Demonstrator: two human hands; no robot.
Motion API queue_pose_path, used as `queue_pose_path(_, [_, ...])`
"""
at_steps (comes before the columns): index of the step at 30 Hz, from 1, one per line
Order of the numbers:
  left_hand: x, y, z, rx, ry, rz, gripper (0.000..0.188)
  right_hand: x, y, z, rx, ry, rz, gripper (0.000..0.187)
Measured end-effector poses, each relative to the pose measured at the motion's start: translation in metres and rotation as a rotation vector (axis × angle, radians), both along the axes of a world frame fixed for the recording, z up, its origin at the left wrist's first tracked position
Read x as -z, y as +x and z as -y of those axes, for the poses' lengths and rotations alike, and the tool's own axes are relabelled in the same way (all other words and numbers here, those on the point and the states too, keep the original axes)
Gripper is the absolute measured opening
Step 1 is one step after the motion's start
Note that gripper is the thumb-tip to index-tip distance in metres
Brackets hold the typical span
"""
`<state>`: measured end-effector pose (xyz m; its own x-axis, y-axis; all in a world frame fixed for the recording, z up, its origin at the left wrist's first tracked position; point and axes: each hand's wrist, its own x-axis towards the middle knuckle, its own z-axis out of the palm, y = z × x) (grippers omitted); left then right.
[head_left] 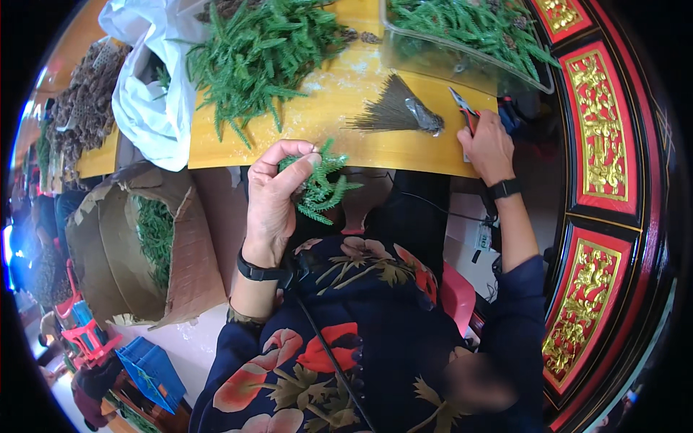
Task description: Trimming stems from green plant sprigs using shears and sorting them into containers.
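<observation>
My left hand point(274, 195) is raised in front of the yellow table point(339, 148) and pinches a small bunch of green needle-like sprigs point(323, 185) between thumb and fingers. My right hand point(489, 146) rests at the table's near right edge, its fingers curled over red-handled cutters point(463, 108) whose blades point away from me. A fan-shaped bundle of thin dark wires point(395, 112) lies on the table just left of the cutters. Both wrists wear black bands.
A large heap of green sprigs point(260, 50) covers the table's far left, beside a white plastic bag point(148, 94). A clear bin of sprigs point(469, 36) stands at the far right. A cardboard box point(144, 238) stands on the floor at my left. Red-and-gold carved panels point(599, 151) stand at the right.
</observation>
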<state>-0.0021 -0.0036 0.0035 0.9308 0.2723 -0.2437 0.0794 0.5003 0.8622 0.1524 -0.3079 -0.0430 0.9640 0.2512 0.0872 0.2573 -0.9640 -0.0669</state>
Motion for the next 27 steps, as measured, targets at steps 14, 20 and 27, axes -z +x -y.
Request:
queue_pose_path(14, [-0.006, -0.008, -0.007, 0.245, -0.143, 0.056, 0.013, -0.060, -0.079, -0.093, -0.551, 0.714, -0.285, 0.029])
queue_pose_path(20, [-0.008, -0.011, -0.009, 0.301, -0.278, 0.028, 0.014, -0.067, -0.074, -0.104, -0.699, 0.620, -0.270, 0.034])
queue_pose_path(27, [-0.004, -0.007, -0.010, 0.358, -0.282, 0.026, 0.014, -0.073, -0.066, -0.108, -0.771, 0.628, -0.279, 0.031])
